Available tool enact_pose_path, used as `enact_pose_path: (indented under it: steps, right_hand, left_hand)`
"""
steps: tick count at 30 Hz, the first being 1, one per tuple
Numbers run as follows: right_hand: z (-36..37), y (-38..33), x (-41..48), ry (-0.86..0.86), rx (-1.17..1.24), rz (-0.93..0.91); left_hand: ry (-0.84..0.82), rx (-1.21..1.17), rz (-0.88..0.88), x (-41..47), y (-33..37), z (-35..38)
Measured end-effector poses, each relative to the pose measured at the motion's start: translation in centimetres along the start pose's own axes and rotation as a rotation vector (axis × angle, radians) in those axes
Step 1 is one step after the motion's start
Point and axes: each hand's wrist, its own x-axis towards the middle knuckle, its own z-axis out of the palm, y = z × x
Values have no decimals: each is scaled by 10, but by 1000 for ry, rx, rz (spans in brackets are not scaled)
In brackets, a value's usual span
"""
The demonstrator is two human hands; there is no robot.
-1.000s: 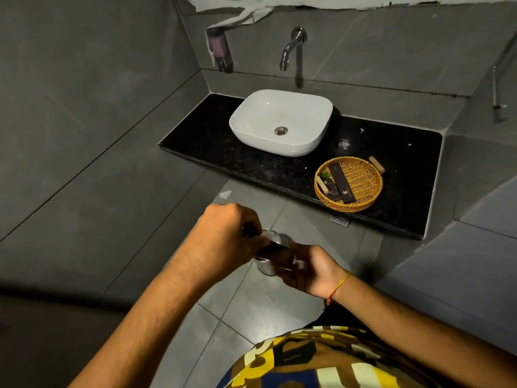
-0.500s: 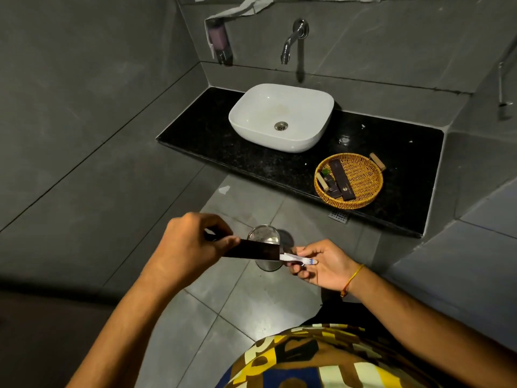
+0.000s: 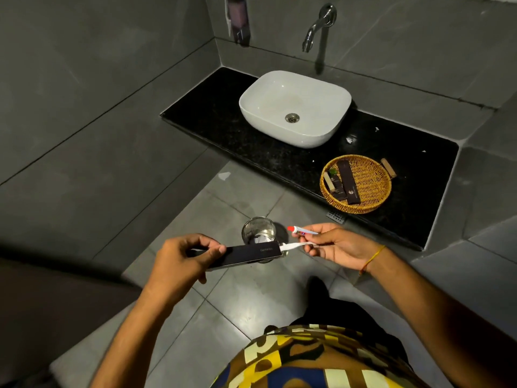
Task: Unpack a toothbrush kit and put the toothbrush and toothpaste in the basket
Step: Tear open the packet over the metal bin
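My left hand (image 3: 184,259) grips the left end of a long black kit box (image 3: 249,254), held level over the floor. My right hand (image 3: 333,245) pinches a white toothbrush (image 3: 296,245) whose end still sits in the box's open right end. The same hand also holds a small toothpaste tube (image 3: 302,231) with a red cap, pointing left. The round wicker basket (image 3: 372,203) stands on the black counter to the right of the sink, with dark sachets and small items lying in it.
A white basin (image 3: 293,107) sits on the black counter (image 3: 223,124) under a chrome tap (image 3: 319,26). A small steel bin (image 3: 258,231) stands on the grey tiled floor just behind the box. Grey walls close in on the left and right.
My hands have drawn apart. The toothbrush has slid further out of the box to the right, and the red-capped toothpaste tube now shows in my right hand.
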Motion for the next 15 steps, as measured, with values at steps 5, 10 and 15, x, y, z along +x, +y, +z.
enact_pose_path:
  steps: [5, 10, 15]
  right_hand:
    - [-17, -22, 10, 79, -213, 0]
    - [-44, -50, 24, 279, -408, -69]
    - [-79, -46, 66, 361, -675, -19]
  left_hand:
    - [44, -246, -86, 10, -32, 11]
    - [234, -516, -350, 37, -100, 27]
    - [299, -800, -759, 94, -171, 83]
